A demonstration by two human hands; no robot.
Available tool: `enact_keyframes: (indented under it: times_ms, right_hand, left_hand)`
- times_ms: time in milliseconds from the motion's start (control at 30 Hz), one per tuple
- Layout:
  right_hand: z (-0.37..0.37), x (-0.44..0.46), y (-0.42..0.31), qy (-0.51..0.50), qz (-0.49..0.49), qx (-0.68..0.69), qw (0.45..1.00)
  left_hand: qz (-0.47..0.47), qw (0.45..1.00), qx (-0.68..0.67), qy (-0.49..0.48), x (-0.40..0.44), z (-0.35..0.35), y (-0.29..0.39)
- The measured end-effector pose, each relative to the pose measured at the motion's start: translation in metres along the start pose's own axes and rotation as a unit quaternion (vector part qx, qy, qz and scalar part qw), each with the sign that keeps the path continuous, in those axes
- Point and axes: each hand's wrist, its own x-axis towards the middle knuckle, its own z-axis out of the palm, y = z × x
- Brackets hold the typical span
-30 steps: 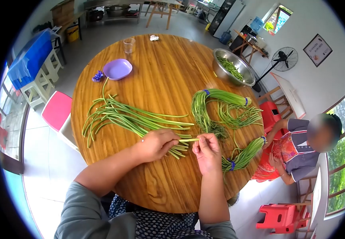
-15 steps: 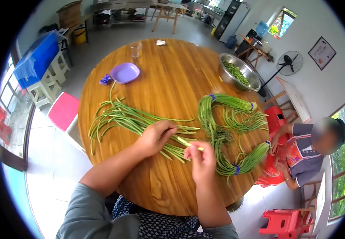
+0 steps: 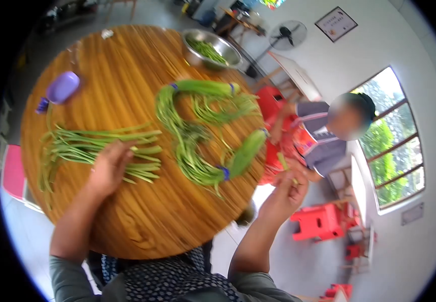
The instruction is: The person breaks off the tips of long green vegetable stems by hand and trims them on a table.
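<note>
On the wooden table lies a loose spread of long green stems that look like garlic scapes (image 3: 82,143). My left hand (image 3: 109,168) is over their cut ends, its fingers curled around some of them; the exact grip is partly hidden. Out past the table's right edge, my right hand (image 3: 289,194) is raised and pinches a short green garlic scape piece (image 3: 283,161). In this view it overlaps a co-worker's hand (image 3: 302,170) behind it. To the right of the loose stems lie garlic scape bundles (image 3: 182,136) bound with blue ties.
A steel bowl (image 3: 235,59) holding cut green pieces stands at the table's far right. A purple dish (image 3: 63,87) and blue ties (image 3: 42,105) are at the left. The co-worker (image 3: 323,133) is at the right, near red stools (image 3: 318,221). A fan (image 3: 286,38) stands behind.
My view has swung to the right. My right hand has moved from above the table out past its right edge with a piece of scape. The left hand has lowered onto the loose stems.
</note>
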Motion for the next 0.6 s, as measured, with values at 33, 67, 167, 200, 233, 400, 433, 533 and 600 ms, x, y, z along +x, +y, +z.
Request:
enact_keyframes:
  times_ms: [33,67,167,200,233,400,433,533,600]
  right_hand:
    - [-0.033,0.008,0.008,0.046,-0.054,-0.085,0.994]
    - [-0.056,0.011,0.006,0.081,-0.049,-0.15,0.984]
    - [-0.136,0.008,0.046,0.088,-0.027,-0.235,0.968]
    - [-0.163,0.004,0.067,0.019,-0.033,-0.405,0.914]
    - [-0.186,-0.001,0.086,-0.05,-0.038,-0.558,0.828]
    - [-0.194,-0.027,0.119,0.011,0.125,-0.489,0.863]
    - [-0.179,-0.026,0.114,0.02,0.159,-0.394,0.905]
    - [-0.129,-0.019,0.098,-0.008,0.151,-0.269,0.951]
    - [-0.089,-0.02,0.084,-0.047,0.159,-0.192,0.967]
  left_hand:
    - [-0.001,1.0,-0.019,0.0,0.001,0.0,0.006]
    - [-0.002,0.999,-0.033,0.002,0.002,-0.001,0.008]
    - [0.03,0.999,-0.031,-0.001,0.0,0.002,0.012]
    - [0.044,0.999,-0.027,-0.009,0.001,0.002,0.016]
    - [0.061,0.998,-0.023,-0.006,0.002,0.003,0.019]
    - [0.061,0.998,0.017,-0.031,-0.001,0.007,0.022]
    - [0.06,0.998,0.03,-0.005,-0.002,0.011,0.025]
    - [0.048,0.998,0.025,0.007,-0.003,0.015,0.032]
    - [0.063,0.997,0.006,-0.031,0.003,0.013,0.036]
